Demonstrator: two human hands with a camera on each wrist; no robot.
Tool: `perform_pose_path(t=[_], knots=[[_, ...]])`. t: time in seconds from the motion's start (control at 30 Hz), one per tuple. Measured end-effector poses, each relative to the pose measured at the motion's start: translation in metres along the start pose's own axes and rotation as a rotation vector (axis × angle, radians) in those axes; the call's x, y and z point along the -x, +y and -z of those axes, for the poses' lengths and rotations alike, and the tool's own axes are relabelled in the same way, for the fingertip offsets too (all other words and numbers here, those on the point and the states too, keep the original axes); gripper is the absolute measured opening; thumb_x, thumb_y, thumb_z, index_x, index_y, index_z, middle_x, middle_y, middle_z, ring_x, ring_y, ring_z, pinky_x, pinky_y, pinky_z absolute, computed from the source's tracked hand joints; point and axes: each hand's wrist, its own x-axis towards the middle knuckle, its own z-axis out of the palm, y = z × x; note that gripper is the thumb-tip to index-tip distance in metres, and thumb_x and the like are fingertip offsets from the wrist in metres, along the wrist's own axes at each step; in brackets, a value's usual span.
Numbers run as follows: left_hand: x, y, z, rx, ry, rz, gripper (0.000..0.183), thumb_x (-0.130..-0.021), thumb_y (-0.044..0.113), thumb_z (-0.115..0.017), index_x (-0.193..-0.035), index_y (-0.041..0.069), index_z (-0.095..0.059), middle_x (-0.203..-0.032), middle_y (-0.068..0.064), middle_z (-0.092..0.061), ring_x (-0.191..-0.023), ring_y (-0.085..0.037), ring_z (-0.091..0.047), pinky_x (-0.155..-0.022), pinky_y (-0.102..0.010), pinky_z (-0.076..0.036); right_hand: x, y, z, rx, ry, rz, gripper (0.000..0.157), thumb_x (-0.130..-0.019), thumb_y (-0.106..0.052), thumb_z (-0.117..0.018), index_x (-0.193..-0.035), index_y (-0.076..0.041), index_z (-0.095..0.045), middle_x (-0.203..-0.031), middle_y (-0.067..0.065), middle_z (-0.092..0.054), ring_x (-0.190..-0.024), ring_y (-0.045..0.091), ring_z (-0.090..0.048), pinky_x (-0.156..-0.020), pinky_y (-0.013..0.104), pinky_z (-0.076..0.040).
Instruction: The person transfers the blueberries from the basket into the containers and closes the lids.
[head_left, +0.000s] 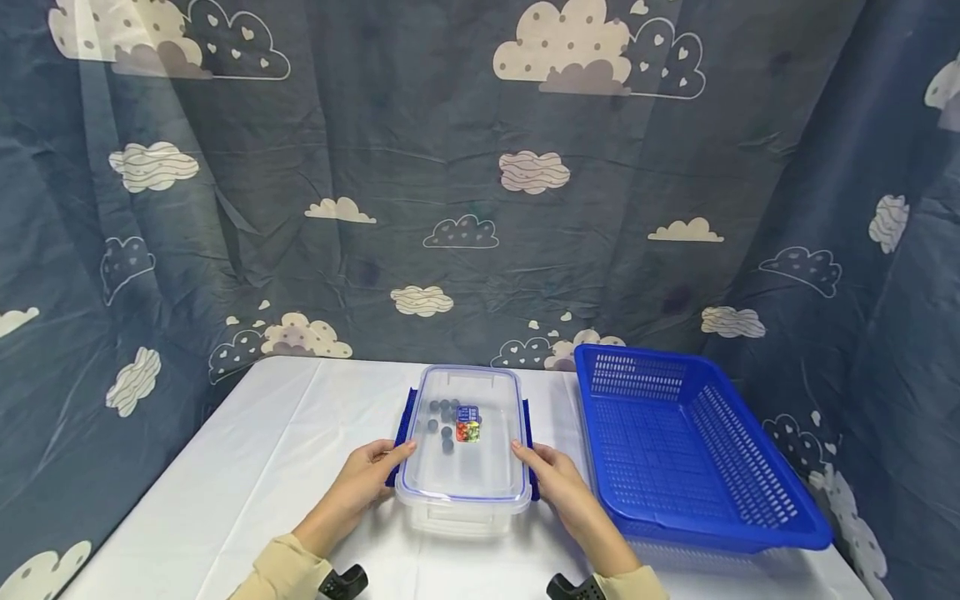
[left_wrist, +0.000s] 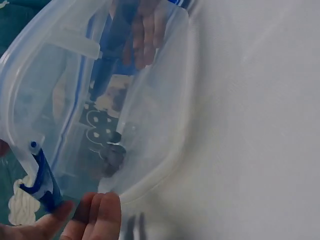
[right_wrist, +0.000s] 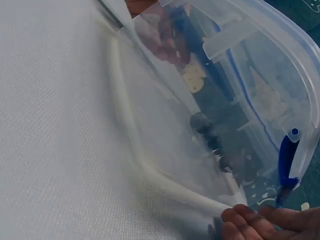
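A clear plastic food container (head_left: 491, 475) with a blue seal line under its lid stands on the white cloth. Several small dark blue-grey balls (head_left: 447, 433) show inside; in the left wrist view these balls (left_wrist: 114, 157) lie at the bottom. My left hand (head_left: 360, 479) grips the container's left side, thumb on the lid's edge, fingers by the blue left latch (left_wrist: 47, 187). Opposite it, my right hand (head_left: 558, 483) holds the right side the same way, beside the blue right latch (right_wrist: 287, 160). Both latches flare outward from the lid. A bright fruit label (head_left: 468, 425) sits mid-lid.
A large blue plastic basket (head_left: 637, 521) with slotted walls stands on the right of the table (head_left: 247, 483), close to my right hand. Behind the table hangs a dark blue curtain (head_left: 405, 125) with a cloud print.
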Motion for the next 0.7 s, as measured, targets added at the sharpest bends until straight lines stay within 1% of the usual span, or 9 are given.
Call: perform_pose_path(t=[0.07, 0.17, 0.27, 0.33, 0.4, 0.47, 0.53, 0.6, 0.7], knots=[[0.003, 0.003, -0.002, -0.013, 0.044, -0.033, 0.052, -0.102, 0.036, -0.075, -0.134, -0.004, -0.063, -0.109, -0.014, -0.075, -0.087, -0.017, -0.073, -0.072, -0.031, -0.066, 0.001, -0.002, -0.001, 0.026, 0.053, 0.033, 0.077, -0.104, -0.043, -0.068, -0.152, 0.013, -0.044, -0.127, 0.027, -0.071, -0.107, 0.026, -0.074, -0.099, 0.045, -0.063], [0.011, 0.008, -0.005, -0.051, 0.050, -0.083, 0.057, -0.103, 0.031, -0.074, -0.148, 0.000, -0.056, -0.119, -0.021, -0.074, -0.094, -0.024, -0.076, -0.077, -0.037, -0.069, 0.004, -0.005, -0.005, 0.056, 0.097, 0.117, 0.075, -0.105, -0.034, -0.069, -0.159, 0.008, -0.037, -0.130, 0.029, -0.070, -0.111, 0.032, -0.074, -0.096, 0.044, -0.064], [0.020, 0.009, -0.006, -0.143, 0.014, -0.148, 0.072, -0.105, 0.032, -0.071, -0.163, 0.001, -0.041, -0.140, -0.029, -0.067, -0.118, -0.038, -0.074, -0.096, -0.048, -0.067, 0.009, -0.006, -0.011, 0.084, 0.077, 0.208, 0.076, -0.106, -0.026, -0.067, -0.164, 0.007, -0.030, -0.138, 0.034, -0.065, -0.125, 0.042, -0.069, -0.105, 0.051, -0.061], [0.025, 0.008, -0.007, -0.192, -0.008, -0.174, 0.078, -0.105, 0.032, -0.070, -0.167, 0.002, -0.033, -0.152, -0.029, -0.058, -0.135, -0.045, -0.064, -0.110, -0.055, -0.059, 0.012, -0.005, -0.014, 0.100, 0.054, 0.229, 0.079, -0.107, -0.025, -0.066, -0.167, 0.006, -0.024, -0.147, 0.036, -0.059, -0.134, 0.046, -0.063, -0.115, 0.057, -0.054], [0.029, 0.007, -0.007, -0.242, -0.014, -0.200, 0.080, -0.106, 0.033, -0.069, -0.169, 0.003, -0.029, -0.159, -0.028, -0.050, -0.144, -0.046, -0.055, -0.120, -0.058, -0.048, 0.014, -0.005, -0.015, 0.127, 0.042, 0.235, 0.080, -0.108, -0.025, -0.064, -0.169, 0.004, -0.021, -0.155, 0.037, -0.051, -0.143, 0.049, -0.055, -0.122, 0.061, -0.045], [0.030, 0.007, -0.009, -0.297, 0.002, -0.221, 0.078, -0.107, 0.034, -0.066, -0.169, 0.006, -0.029, -0.160, -0.026, -0.049, -0.145, -0.044, -0.054, -0.123, -0.058, -0.044, 0.015, -0.005, -0.016, 0.158, 0.045, 0.224, 0.080, -0.108, -0.028, -0.062, -0.170, -0.001, -0.020, -0.161, 0.036, -0.043, -0.148, 0.051, -0.048, -0.127, 0.063, -0.038], [0.029, 0.009, -0.010, -0.357, 0.030, -0.247, 0.074, -0.107, 0.033, -0.065, -0.168, 0.006, -0.032, -0.158, -0.024, -0.052, -0.141, -0.043, -0.059, -0.122, -0.058, -0.046, 0.014, -0.008, -0.016, 0.196, 0.055, 0.223, 0.078, -0.108, -0.031, -0.061, -0.171, -0.004, -0.022, -0.163, 0.036, -0.039, -0.150, 0.051, -0.044, -0.128, 0.064, -0.034], [0.028, 0.011, -0.009, -0.417, 0.057, -0.269, 0.071, -0.107, 0.032, -0.065, -0.166, 0.006, -0.035, -0.154, -0.023, -0.057, -0.134, -0.042, -0.065, -0.118, -0.058, -0.051, 0.013, -0.010, -0.016, 0.228, 0.059, 0.221, 0.077, -0.108, -0.032, -0.060, -0.171, -0.005, -0.024, -0.163, 0.036, -0.038, -0.149, 0.052, -0.044, -0.128, 0.065, -0.034], [0.029, 0.014, -0.006, -0.485, 0.057, -0.281, 0.070, -0.108, 0.032, -0.065, -0.166, 0.005, -0.036, -0.151, -0.023, -0.061, -0.126, -0.040, -0.070, -0.114, -0.059, -0.054, 0.014, -0.014, -0.016, 0.280, 0.050, 0.209, 0.077, -0.109, -0.033, -0.058, -0.171, -0.005, -0.023, -0.164, 0.035, -0.038, -0.149, 0.053, -0.045, -0.128, 0.066, -0.034]])
